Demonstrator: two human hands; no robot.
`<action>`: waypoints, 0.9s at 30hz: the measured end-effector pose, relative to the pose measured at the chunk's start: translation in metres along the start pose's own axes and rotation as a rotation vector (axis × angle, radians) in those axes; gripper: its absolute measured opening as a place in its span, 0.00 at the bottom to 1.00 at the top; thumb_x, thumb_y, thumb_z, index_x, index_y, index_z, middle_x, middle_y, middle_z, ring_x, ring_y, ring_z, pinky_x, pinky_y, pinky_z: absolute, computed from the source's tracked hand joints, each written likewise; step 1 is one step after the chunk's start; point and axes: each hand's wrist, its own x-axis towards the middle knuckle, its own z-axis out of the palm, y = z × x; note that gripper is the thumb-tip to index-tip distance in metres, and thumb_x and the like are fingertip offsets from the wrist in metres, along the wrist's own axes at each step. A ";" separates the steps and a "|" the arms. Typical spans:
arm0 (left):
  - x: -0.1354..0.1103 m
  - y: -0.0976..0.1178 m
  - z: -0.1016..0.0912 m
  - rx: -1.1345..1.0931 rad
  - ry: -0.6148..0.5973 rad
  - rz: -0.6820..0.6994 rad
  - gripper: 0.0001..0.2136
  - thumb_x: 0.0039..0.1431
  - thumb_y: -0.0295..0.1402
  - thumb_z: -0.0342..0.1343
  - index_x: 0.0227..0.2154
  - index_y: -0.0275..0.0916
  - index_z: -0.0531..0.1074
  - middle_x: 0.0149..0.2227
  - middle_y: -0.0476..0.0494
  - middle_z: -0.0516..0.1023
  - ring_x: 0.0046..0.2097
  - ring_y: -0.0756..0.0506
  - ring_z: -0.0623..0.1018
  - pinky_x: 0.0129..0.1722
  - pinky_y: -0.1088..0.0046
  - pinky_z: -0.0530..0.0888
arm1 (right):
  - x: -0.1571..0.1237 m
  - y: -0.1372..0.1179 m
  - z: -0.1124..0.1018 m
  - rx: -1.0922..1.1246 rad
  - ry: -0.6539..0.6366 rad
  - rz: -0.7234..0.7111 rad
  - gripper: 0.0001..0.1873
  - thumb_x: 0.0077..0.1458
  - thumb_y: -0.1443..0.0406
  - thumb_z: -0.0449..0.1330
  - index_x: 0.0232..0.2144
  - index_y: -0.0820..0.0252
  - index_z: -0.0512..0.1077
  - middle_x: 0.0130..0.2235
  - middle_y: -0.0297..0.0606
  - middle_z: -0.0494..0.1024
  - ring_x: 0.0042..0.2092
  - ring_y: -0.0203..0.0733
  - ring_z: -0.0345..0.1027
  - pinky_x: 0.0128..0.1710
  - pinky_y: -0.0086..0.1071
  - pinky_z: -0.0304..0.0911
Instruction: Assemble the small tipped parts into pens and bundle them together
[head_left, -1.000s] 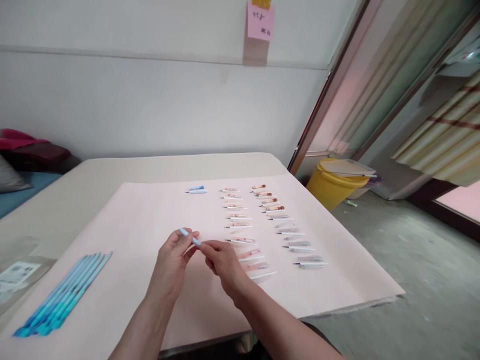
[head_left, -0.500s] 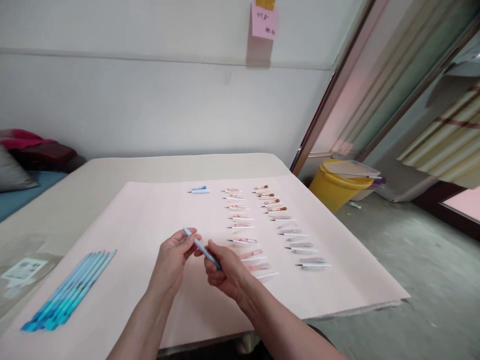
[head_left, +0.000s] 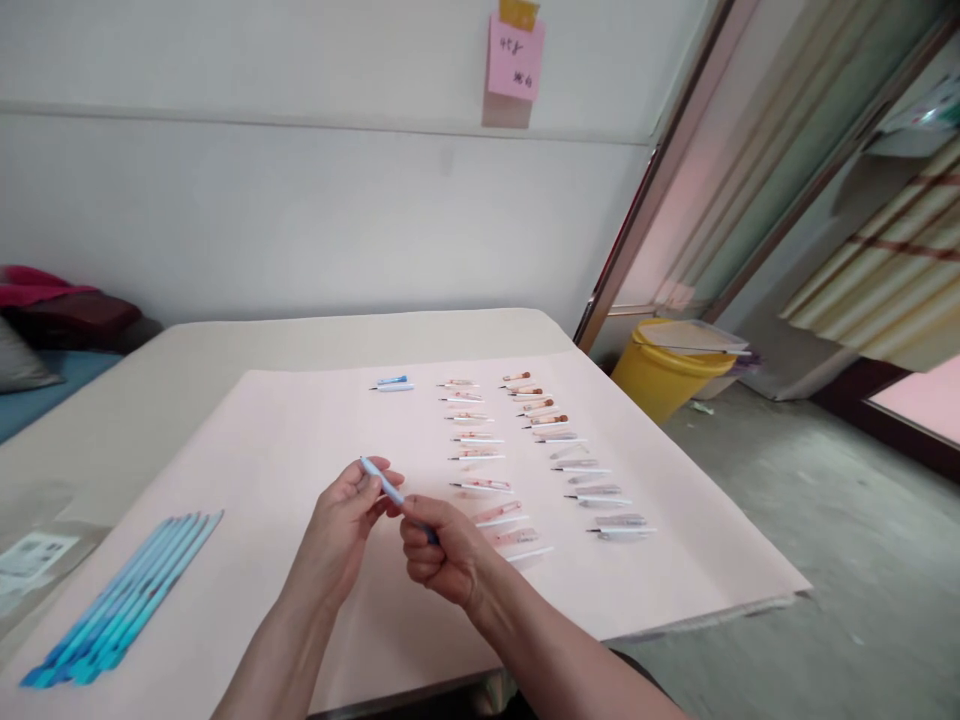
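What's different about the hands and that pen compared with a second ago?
The right hand has shifted from a fingertip pinch to curling around the near part of the light-blue pen. Nothing was let go. The left hand still holds the far end; the blue sticks and rows of pen parts stayed put.

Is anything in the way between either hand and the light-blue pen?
Nothing visible: the left hand and the right hand both grip the light-blue pen directly. The pink pen parts lie beside the right hand, not between it and the pen.
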 end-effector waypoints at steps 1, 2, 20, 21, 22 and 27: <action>0.000 0.001 0.000 0.010 -0.006 -0.009 0.14 0.48 0.37 0.60 0.36 0.36 0.71 0.33 0.42 0.76 0.31 0.48 0.73 0.37 0.69 0.69 | 0.000 0.000 0.001 -0.010 0.008 -0.007 0.08 0.52 0.62 0.56 0.28 0.62 0.64 0.16 0.21 0.56 0.15 0.23 0.34 0.16 0.21 0.31; 0.000 0.001 -0.001 0.019 -0.017 -0.017 0.14 0.48 0.37 0.60 0.36 0.37 0.71 0.33 0.42 0.76 0.32 0.48 0.73 0.37 0.69 0.69 | 0.000 0.001 0.002 -0.021 0.016 -0.012 0.09 0.53 0.60 0.56 0.27 0.61 0.63 0.15 0.21 0.56 0.15 0.23 0.34 0.16 0.21 0.31; 0.011 -0.007 -0.013 0.068 0.243 0.019 0.09 0.40 0.34 0.66 0.23 0.38 0.73 0.31 0.52 0.71 0.35 0.53 0.71 0.38 0.79 0.72 | -0.003 0.006 0.008 -0.704 0.318 -0.608 0.15 0.49 0.57 0.59 0.19 0.62 0.68 0.18 0.27 0.56 0.22 0.28 0.46 0.21 0.27 0.41; 0.012 -0.007 -0.013 0.074 0.231 0.014 0.09 0.40 0.34 0.66 0.24 0.38 0.73 0.30 0.51 0.71 0.35 0.52 0.71 0.37 0.79 0.72 | -0.002 0.006 0.006 -0.642 0.295 -0.534 0.14 0.49 0.57 0.59 0.22 0.62 0.70 0.18 0.27 0.57 0.20 0.28 0.46 0.20 0.27 0.40; 0.012 -0.006 -0.013 0.081 0.210 0.010 0.09 0.40 0.34 0.66 0.25 0.38 0.73 0.30 0.51 0.72 0.34 0.52 0.71 0.36 0.79 0.72 | -0.002 0.005 0.004 -0.565 0.254 -0.448 0.14 0.49 0.57 0.59 0.25 0.62 0.72 0.17 0.26 0.58 0.19 0.28 0.45 0.19 0.27 0.38; 0.007 -0.005 -0.007 0.084 0.099 -0.003 0.14 0.42 0.35 0.65 0.33 0.37 0.74 0.29 0.47 0.75 0.32 0.49 0.73 0.38 0.71 0.72 | -0.001 0.000 0.000 -0.338 0.137 -0.246 0.11 0.48 0.60 0.59 0.30 0.63 0.73 0.15 0.24 0.56 0.16 0.26 0.39 0.17 0.26 0.33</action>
